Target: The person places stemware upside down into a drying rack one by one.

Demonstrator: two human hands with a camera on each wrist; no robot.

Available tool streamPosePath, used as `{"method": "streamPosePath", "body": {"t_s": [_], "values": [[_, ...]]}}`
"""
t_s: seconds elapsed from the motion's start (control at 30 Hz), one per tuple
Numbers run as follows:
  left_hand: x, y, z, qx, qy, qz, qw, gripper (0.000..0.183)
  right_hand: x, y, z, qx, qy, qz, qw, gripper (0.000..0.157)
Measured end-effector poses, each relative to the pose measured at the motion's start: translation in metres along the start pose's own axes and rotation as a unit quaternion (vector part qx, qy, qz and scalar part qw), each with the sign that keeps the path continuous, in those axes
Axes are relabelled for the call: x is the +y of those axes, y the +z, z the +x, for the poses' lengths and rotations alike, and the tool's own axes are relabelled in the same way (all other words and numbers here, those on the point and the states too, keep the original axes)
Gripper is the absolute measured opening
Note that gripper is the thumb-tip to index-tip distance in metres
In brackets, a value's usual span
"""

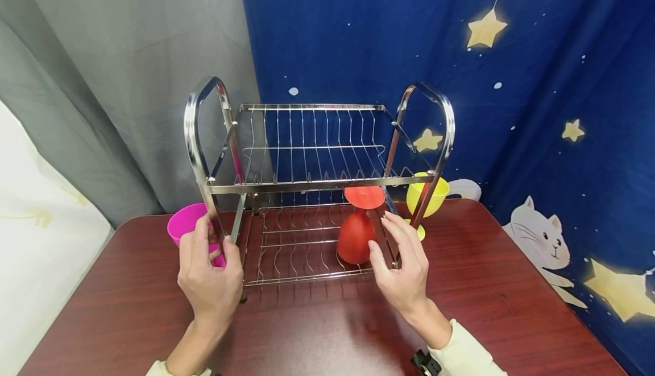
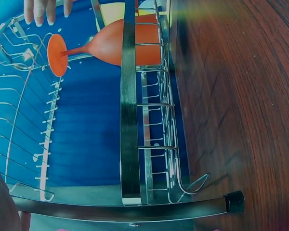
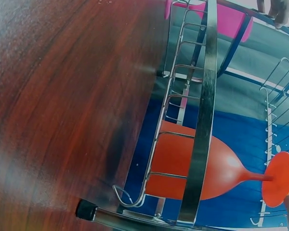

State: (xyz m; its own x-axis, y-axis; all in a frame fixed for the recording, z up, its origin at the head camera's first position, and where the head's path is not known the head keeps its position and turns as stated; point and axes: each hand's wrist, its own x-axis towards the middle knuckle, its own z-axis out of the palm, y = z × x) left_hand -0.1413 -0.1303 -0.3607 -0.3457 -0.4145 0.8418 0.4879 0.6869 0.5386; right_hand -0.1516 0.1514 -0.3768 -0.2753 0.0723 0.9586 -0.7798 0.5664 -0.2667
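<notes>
A red plastic goblet (image 1: 356,238) stands upside down on the lower tier of a chrome two-tier dish rack (image 1: 321,185), its round foot uppermost near the upper tier. My right hand (image 1: 406,265) is just right of the goblet, fingers apart and loosely bent, with nothing between them. In the left wrist view its fingers (image 2: 47,9) are straight, beyond the goblet's foot. My left hand (image 1: 211,271) holds the rack's left front post, thumb inside and fingers around the outer side. Behind that hand, a magenta cup (image 1: 185,221) is partly hidden.
A yellow goblet (image 1: 427,197) stands upright behind the rack's right post. The rack rests on a reddish-brown wooden table (image 1: 307,342). Grey curtain (image 1: 143,80) and blue star-patterned curtain (image 1: 348,34) hang behind. A black band (image 1: 426,363) is at my right sleeve.
</notes>
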Motion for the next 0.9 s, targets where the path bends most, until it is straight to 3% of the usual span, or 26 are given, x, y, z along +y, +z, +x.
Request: {"method": "streamPosePath", "body": {"t_s": [0.23, 0.47, 0.9], "values": [[0.0, 0.0, 0.0, 0.005, 0.004, -0.002, 1.0, 0.044, -0.014, -0.001, 0.016, 0.048, -0.035, -0.002, 0.998, 0.03], [0.0, 0.001, 0.0, 0.004, 0.001, -0.003, 1.0, 0.045, -0.027, -0.007, 0.033, 0.095, -0.045, -0.013, 0.994, 0.035], [0.0, 0.0, 0.001, 0.001, 0.005, 0.003, 1.0, 0.043, -0.028, -0.017, 0.051, 0.17, 0.01, -0.02, 0.985, 0.031]]}}
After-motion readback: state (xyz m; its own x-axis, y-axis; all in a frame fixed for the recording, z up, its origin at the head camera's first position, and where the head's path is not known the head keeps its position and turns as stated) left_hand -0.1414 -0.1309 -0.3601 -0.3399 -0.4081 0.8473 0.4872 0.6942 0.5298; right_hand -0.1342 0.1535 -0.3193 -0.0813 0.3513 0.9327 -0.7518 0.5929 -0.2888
